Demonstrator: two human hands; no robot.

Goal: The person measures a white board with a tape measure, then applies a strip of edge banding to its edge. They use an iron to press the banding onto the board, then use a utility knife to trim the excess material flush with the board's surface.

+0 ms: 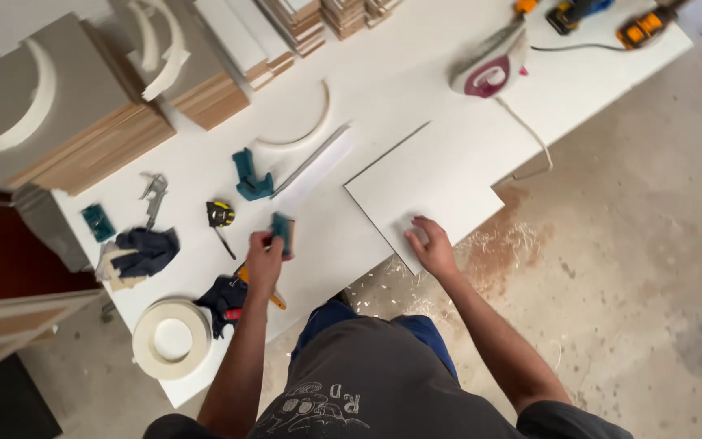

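— So, what's laid out from where you stand?

— Biggest first: a long white worktable (416,73), with stacks of wood panels (83,138) at its far left corner. Nearer the person, a white rectangular board (432,183) lies flat, one corner hanging over the table's front edge.

— And the hands?

— The right hand (431,246) rests on the board's near corner, fingers spread and pressed flat, nothing pinched. The left hand (263,262) is closed around a small teal block (283,232), thumb and fingers clamping it just above the tabletop, left of the board.

— Anything else round about?

— A roll of white edge tape (171,338) sits by the near-left edge, dark gloves (146,250) beyond it. An iron (491,67) stands at the far side, its cord trailing off the table. A thin curved white strip (302,130) lies mid-table, a teal clamp-like tool (249,177) just beside it, then a yellow-and-black tape measure (220,214) and metal calipers (154,195).
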